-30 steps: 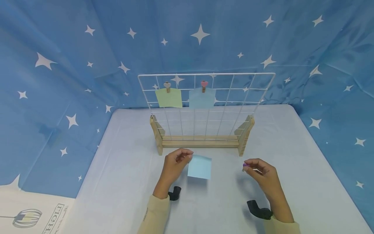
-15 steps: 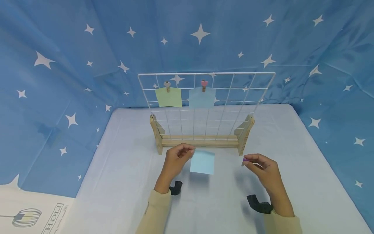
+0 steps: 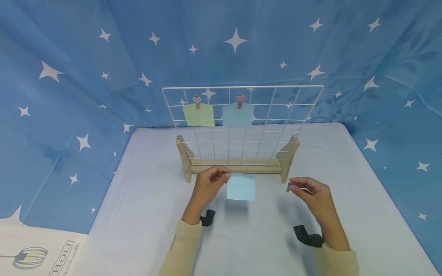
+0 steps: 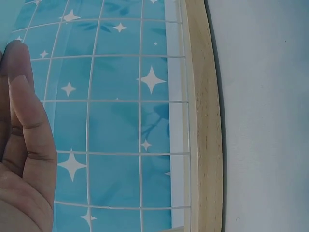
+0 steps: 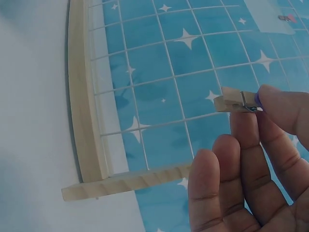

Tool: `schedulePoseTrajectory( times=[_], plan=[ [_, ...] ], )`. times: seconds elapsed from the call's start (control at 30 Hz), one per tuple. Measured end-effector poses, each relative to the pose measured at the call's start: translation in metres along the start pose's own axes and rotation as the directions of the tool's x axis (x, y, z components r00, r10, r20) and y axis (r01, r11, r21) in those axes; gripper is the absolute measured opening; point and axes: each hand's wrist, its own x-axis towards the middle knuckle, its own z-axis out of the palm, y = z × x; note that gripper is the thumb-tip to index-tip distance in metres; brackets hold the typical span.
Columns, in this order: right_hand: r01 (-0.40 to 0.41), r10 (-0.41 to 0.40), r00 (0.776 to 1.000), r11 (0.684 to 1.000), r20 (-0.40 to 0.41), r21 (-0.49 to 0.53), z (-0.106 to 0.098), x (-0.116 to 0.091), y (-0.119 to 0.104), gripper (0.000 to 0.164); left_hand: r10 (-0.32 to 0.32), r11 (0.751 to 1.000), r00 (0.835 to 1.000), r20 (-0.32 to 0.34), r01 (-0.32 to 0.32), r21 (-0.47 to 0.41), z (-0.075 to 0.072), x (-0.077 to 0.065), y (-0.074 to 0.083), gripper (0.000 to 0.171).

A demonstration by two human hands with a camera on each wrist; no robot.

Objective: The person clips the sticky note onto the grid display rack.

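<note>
My left hand (image 3: pixel 209 186) pinches a light blue paper note (image 3: pixel 241 187) by its upper left corner, in front of the rack's wooden base. In the left wrist view the fingers (image 4: pixel 30 111) are at the left edge, and only a pale piece of the note shows at the top corner. Over on the right, my right hand (image 3: pixel 312 195) pinches a small wooden clothespin (image 5: pixel 235 100) with a purple end between thumb and fingertips. A white wire grid rack (image 3: pixel 284 104) stands upright beyond both hands, with a wooden foot (image 3: pixel 289 160) at each side.
On the grid hang a green note (image 3: pixel 199 115) under a white heart clothespin (image 3: pixel 197 101) and a blue note (image 3: pixel 238 117) under a pink heart clothespin (image 3: pixel 240 100). A white cloth (image 3: pixel 148 214) covers the table. Behind it hangs a blue star-patterned curtain (image 3: pixel 262 46).
Both hands have moved forward toward the rack, the left also slightly right. The blue note and the purple-ended clothespin moved along in their grips.
</note>
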Motion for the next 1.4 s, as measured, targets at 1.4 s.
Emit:
schedulePoseTrajectory(
  times=[1.4],
  plan=[
    [0.101, -0.1, 0.995, 0.991, 0.024, -0.085, -0.016, 0.023, -0.022, 0.018, 0.142, 0.989, 0.989, 0.038, -0.143, 0.036, 0.0, 0.026, 0.001, 0.021]
  ],
)
